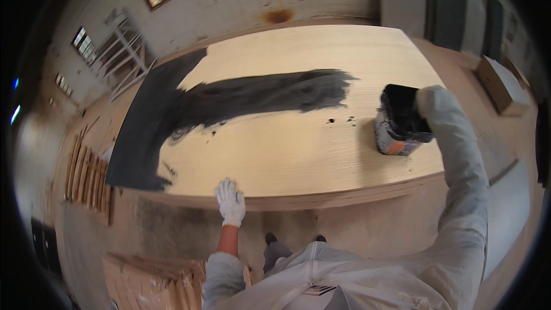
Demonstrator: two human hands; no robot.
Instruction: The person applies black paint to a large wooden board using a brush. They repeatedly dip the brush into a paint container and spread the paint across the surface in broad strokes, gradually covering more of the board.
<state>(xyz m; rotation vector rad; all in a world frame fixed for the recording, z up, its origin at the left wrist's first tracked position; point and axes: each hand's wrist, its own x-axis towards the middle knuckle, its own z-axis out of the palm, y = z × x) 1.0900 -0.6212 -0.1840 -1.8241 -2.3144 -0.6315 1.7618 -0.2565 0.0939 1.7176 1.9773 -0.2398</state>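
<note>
A large pale wooden board (275,155) lies flat in front of me. Dark grey-black coating (258,93) covers its left end and runs as a broad streak along the middle, with a ragged right end. My left hand (231,198), in a white knit glove, rests on the near edge, fingers stretched out and holding nothing visible. Toward the right end stands a black square bucket (396,138), smeared with dark coating. My right hand (429,102) reaches over the bucket's right rim; its fingers, and anything in them, are hidden. Small black drips dot the bare wood left of the bucket.
Below the near edge lie the floor and cardboard (149,281). Wooden slats (86,178) sit at the left, a grey metal frame (126,51) beyond. Large panels (447,6) lean at the back right, with a box (501,86) nearby and a pale sheet (508,212) by my right arm.
</note>
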